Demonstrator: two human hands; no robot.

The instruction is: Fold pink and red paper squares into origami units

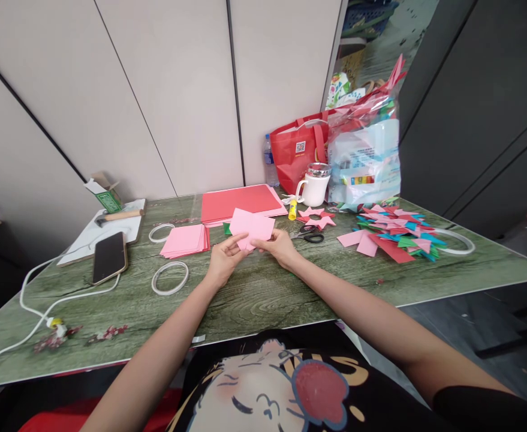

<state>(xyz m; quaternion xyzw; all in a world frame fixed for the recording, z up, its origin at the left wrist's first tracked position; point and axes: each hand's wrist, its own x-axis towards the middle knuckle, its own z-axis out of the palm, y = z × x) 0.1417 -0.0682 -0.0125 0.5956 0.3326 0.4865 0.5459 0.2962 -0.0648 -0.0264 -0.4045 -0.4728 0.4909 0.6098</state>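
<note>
Black printed shirt [263, 390] sits nearest. Left of the mug [315, 189] and closer, the left hand [224, 261] and right hand [282, 247] pinch pink paper [255, 227] between them by its lower part. Right of the mug, a plastic bag [364, 153] holds red and pink pieces [394, 77]; behind the mug stands a red bag [285, 155]. The pink paper looks angular, its top edge dipped.

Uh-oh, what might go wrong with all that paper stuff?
The pink paper is held by both the left hand and the right hand, so it might crease or tear if they pull apart. The scissors lie close to the right hand and could perhaps poke it. The white mug stands just behind the paper star; a bump might tip it over.
</note>
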